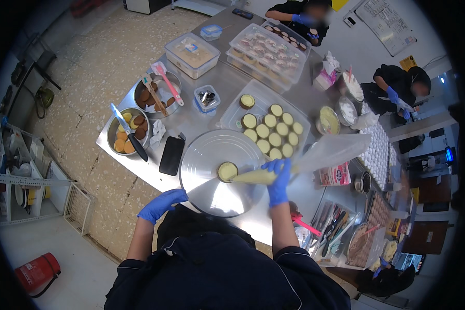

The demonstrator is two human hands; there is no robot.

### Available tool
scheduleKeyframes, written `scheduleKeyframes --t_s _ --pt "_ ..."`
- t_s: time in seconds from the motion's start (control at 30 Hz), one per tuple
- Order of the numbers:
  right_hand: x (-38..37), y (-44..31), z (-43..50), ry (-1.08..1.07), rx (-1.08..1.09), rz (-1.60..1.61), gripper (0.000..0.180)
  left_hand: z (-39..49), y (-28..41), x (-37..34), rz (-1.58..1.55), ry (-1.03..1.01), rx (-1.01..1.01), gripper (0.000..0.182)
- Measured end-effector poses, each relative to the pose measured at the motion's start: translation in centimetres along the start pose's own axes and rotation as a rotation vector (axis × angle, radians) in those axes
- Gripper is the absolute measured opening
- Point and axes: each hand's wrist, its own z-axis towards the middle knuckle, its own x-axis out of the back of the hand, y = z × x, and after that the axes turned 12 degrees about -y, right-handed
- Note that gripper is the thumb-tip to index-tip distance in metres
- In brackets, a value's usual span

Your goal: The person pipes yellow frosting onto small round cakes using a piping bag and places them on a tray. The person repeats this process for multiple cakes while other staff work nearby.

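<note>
My right hand point(279, 182), in a blue glove, grips a clear piping bag point(333, 153) holding pale yellow-green cream. The bag's tip meets the right edge of a small round cake point(228, 171), whose top bears the same cream. That cake rests near the middle of a round metal turntable point(213, 145). At the turntable's near left rim, my gloved left hand point(162, 204) has its fingertips at the edge; whether it grips the rim cannot be told. Beyond the turntable, a clear plastic tray point(232, 112) holds several cream-topped cakes point(276, 129).
Left on the steel table point(166, 168) are a phone point(172, 155), a knife point(130, 133) across a round pan point(110, 143), and a second pan point(166, 112) with spatulas. A box of piping nozzles point(207, 98) lies farther back. Cream bowls point(329, 120) and a utensil bin point(335, 224) stand right. Co-workers point(395, 85) work beyond.
</note>
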Motion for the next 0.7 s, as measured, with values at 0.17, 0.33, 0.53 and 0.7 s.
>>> scheduleKeyframes --t_s 0.17,0.33,0.53,0.7 --pt "0.1 -0.1 -0.1 0.0 -0.014 -0.016 0.046 0.6 -0.2 0.5 -0.132 0.144 -0.156 0.044" --pt "-0.6 -0.2 -0.1 0.021 -0.011 -0.043 0.049 1.2 -0.4 0.7 -0.29 0.247 -0.325 0.05" --pt "-0.6 -0.2 0.0 0.028 -0.026 -0.032 0.051 1.0 -0.2 0.5 -0.172 0.079 0.008 0.053" --pt "-0.4 -0.2 -0.1 -0.015 -0.021 -0.039 0.048 0.5 -0.5 0.3 -0.041 -0.095 0.043 0.048"
